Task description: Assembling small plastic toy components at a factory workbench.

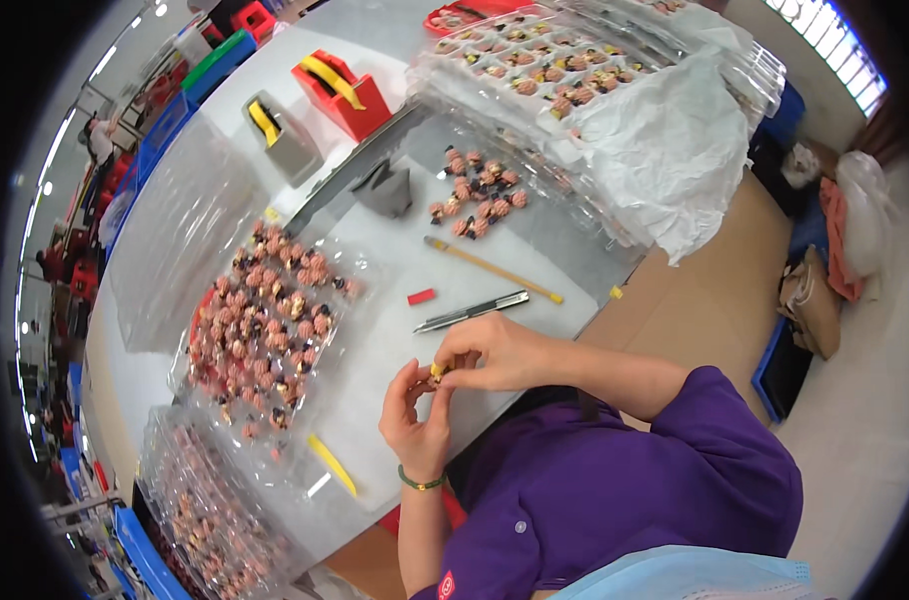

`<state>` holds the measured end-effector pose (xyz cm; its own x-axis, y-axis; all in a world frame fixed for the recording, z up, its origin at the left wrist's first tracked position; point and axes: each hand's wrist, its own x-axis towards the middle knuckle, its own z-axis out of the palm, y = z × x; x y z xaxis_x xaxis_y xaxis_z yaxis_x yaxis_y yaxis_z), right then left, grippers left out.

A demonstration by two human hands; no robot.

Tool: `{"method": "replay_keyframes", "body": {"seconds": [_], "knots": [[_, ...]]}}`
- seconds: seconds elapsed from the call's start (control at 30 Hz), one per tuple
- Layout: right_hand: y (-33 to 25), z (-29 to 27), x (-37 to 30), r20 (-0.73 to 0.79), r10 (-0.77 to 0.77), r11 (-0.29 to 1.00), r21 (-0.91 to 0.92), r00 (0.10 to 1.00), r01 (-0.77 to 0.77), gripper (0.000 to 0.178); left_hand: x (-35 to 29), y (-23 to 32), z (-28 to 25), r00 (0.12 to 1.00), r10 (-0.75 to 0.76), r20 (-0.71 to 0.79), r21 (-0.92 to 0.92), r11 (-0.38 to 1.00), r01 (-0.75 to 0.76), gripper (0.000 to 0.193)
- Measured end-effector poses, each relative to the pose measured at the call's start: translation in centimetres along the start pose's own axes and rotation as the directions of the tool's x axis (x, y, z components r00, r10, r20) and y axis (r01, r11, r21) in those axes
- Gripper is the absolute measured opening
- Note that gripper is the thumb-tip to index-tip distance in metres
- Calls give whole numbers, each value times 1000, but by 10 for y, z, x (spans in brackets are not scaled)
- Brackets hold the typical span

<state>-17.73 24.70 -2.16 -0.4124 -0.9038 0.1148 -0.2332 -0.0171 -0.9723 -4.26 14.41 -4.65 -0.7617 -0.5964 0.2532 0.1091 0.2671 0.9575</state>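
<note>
Close together over the near edge of the white work sheet (375, 310), my left hand (415, 420) and my right hand (500, 352) pinch one small piece with a yellow part (437, 370) between their fingertips. Fingers hide most of that piece, so its shape is unclear. Just beyond my right hand lies a black and silver pen-shaped tool (472, 312). Past it rest a thin wooden-handled brush (495, 270) and a short red block (422, 297). Left of my hands, many small pink ribbed figurines (265, 330) with dark and gold parts cover a clear plastic tray.
Another cluster of figurines (480, 190) sits beside a crumpled grey cloth (383, 190). Tape dispensers, one red (350, 105) and one grey (285, 145), stand farther back. Stacked clear trays (535, 65) and white wrapping (665, 150) fill the far right. A yellow strip (333, 465) lies near left.
</note>
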Motion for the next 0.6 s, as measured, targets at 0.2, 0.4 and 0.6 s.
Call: {"method": "replay_keyframes", "body": {"seconds": [0.2, 0.4, 0.6], "knots": [[1, -24, -3, -57, 153, 949, 286, 987, -130, 18, 17, 6, 19, 954, -297, 44, -327, 898, 294, 29], [7, -34, 2, -162, 200, 912, 391, 966, -123, 25, 36, 1, 13, 855, -493, 161, -679, 574, 458, 19], [10, -14, 5, -142, 250, 915, 359, 958, -185, 26, 25, -7, 9, 849, -490, 198, -693, 543, 474, 20]]}}
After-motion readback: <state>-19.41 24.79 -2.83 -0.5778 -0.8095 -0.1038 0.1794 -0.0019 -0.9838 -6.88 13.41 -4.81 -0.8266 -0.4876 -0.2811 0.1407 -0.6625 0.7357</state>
